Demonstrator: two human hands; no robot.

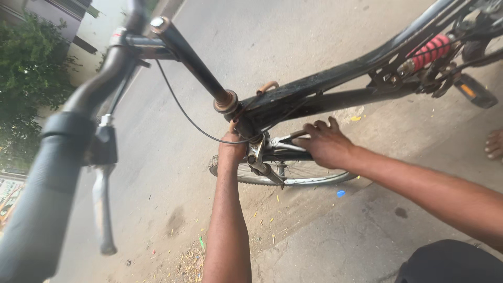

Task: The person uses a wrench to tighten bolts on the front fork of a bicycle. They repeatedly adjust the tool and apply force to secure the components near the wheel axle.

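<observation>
Left hand [232,149] clamped on fork crown [255,149] below head tube; right hand [326,142] closed on spanner [289,137]; risk: spanner slips off, knuckles strike front wheel [293,175].

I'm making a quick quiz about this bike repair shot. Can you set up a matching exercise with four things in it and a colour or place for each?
Things:
1. Spring
2. Brake lever
3. Left hand
4. Right hand

Descriptions:
A. Hangs below the blurred grey grip, at the left of the view
B. Red, coiled, in the rear of the black frame
C. Rests over the front wheel, beside the fork
D. Grips the frame just under the rusty headset

Pairs: 1-B, 2-A, 3-D, 4-C
</observation>
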